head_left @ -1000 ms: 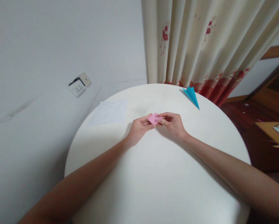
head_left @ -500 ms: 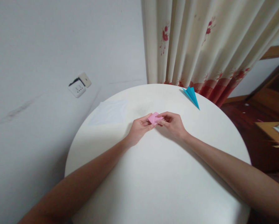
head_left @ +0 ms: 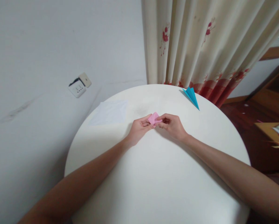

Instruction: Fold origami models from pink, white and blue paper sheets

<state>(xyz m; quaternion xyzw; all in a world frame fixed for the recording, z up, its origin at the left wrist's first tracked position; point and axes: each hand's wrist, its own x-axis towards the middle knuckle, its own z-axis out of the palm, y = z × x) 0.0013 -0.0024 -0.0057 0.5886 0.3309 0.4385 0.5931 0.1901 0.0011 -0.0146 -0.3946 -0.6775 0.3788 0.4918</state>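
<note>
Between both hands is a small piece of folded pink paper (head_left: 153,118), held over the middle of the table. My left hand (head_left: 139,129) pinches its left side, thumb near the lower edge and fingers behind. From the right, my right hand (head_left: 171,125) grips a narrow flap of the same paper between thumb and forefinger. The fingers cover parts of the paper, so its full shape is hidden.
The round white table (head_left: 158,180) stands against the wall. A blue paper plane (head_left: 192,97) lies near its far right edge, and a thin white sheet (head_left: 109,112) lies at the far left. Behind hangs a curtain (head_left: 188,46); a wall socket (head_left: 77,88) is at left.
My right thumb and forefinger have shifted slightly left and the pink flap they hold now looks narrower and raised. My left hand has barely moved.
</note>
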